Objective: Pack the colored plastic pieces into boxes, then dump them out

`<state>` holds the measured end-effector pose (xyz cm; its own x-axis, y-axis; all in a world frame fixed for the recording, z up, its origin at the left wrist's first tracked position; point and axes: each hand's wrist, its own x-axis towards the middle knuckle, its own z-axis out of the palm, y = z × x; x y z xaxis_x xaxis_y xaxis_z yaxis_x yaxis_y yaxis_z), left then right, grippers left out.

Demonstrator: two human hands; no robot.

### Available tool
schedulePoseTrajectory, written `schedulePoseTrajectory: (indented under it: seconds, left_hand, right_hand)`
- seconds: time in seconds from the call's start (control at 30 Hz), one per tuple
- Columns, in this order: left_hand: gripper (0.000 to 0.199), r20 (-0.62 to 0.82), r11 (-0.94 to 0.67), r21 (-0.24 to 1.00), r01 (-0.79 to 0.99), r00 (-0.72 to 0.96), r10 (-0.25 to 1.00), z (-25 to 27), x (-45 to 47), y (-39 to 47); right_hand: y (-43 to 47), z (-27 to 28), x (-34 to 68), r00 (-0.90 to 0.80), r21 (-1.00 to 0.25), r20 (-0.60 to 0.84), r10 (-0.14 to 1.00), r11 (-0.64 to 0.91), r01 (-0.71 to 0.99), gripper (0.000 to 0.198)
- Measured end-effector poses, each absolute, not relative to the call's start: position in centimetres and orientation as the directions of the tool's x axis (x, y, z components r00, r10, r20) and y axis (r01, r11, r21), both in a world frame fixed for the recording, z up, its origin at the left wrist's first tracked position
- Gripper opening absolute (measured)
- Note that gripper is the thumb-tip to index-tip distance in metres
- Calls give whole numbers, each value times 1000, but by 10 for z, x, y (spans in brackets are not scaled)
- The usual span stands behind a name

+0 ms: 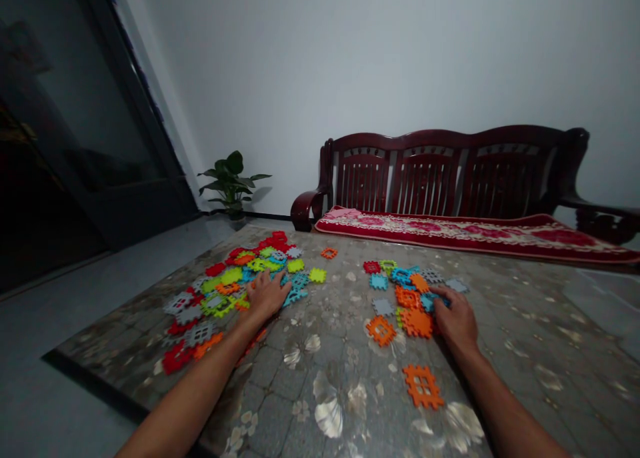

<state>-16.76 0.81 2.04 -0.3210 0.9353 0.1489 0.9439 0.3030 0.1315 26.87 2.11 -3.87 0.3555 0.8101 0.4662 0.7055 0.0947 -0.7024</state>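
My left hand (269,295) lies over the right side of a large heap of toothed plastic building tiles in red, grey, green, orange and blue. Its fingers are spread, and blue tiles (295,297) lie right beside them. At the smaller heap on the right, the thumb and fingers of my right hand (456,318) close on a blue tile (428,303), partly hidden by them. Around that hand are an orange tile (417,323), an orange window-patterned tile (381,331) and a grey tile (383,307). Nearer to me sits another orange window tile (423,387).
The table has a grey flower-patterned cover (320,358). Between the heaps lie a green tile (317,275) and an orange one (329,253). Beyond the table stand a dark wooden bench (425,158) with a red cushion mat (450,231) and a potted plant (230,181).
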Motion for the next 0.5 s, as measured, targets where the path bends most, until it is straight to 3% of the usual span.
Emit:
schedulePoseTrajectory:
  seconds: [0.5]
  left_hand:
    - [49,247,-147,343,928,62,967,12,-48,24]
  right_hand:
    - [23,-41,268,387,-766,450,805,125,631,39]
